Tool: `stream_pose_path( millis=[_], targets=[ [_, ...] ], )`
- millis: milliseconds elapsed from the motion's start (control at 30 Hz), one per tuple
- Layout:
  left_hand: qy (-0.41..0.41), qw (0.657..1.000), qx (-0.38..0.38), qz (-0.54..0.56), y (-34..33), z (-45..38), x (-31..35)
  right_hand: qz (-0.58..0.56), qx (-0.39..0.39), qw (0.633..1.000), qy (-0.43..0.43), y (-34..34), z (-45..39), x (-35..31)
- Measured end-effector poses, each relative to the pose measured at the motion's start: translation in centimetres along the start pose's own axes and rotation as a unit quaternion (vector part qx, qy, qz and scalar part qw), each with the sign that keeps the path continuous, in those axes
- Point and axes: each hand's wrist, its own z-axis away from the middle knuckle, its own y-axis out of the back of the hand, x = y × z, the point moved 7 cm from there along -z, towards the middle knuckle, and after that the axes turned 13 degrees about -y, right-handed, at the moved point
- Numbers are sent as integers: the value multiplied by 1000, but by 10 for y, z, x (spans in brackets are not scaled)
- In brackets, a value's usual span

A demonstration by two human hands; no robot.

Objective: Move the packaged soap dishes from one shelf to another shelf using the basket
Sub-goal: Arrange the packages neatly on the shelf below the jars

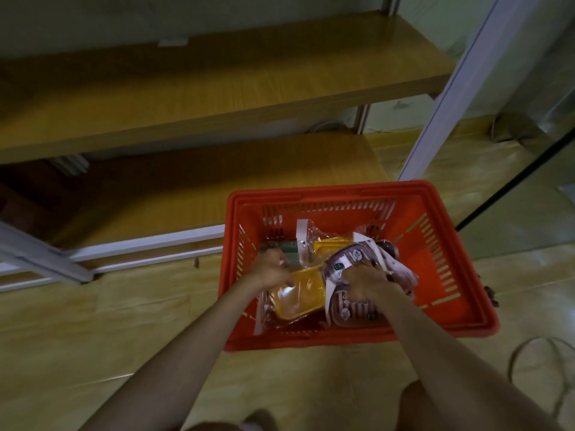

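A red plastic basket [441, 231] stands on the floor in front of the shelves. Several packaged soap dishes lie inside it. My left hand [272, 269] grips the top edge of a yellow packaged soap dish [298, 297] at the basket's left. My right hand [364, 279] grips a purple packaged soap dish [342, 262] in the middle. Another purple pack [354, 312] lies under my right wrist, and a second yellow pack [329, 245] sits behind. A green pack [284, 245] shows at the back left.
Two bare wooden shelves, an upper shelf [217, 88] and a lower shelf [217, 188], run across the rack behind the basket. A white upright post [451, 98] stands at the right. A looped cable [535, 356] lies on the floor at the right. My knees show at the bottom edge.
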Motion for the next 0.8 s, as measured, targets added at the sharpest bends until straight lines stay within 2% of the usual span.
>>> stream_pose_path(
  millis=[100,233,367,433,567,700,800],
  targets=[
    [44,990,19,130,7,8,-2,-53,-13,998,23,2,-3,0],
    [58,972,11,229,2,14,-5,-156,0,987,42,18,-1,-4],
    [57,950,83,295,11,14,-10,-248,5,967,56,31,0,-9],
    [61,943,121,304,18,16,-12,-357,-9,934,19,32,-3,-2],
    [50,921,165,348,33,22,-7,-575,-107,809,-54,25,-7,22],
    [55,897,183,400,64,34,14,-658,-203,724,-46,44,21,26],
    [63,877,162,449,97,57,40,-680,-219,699,-22,84,58,32]
  ],
)
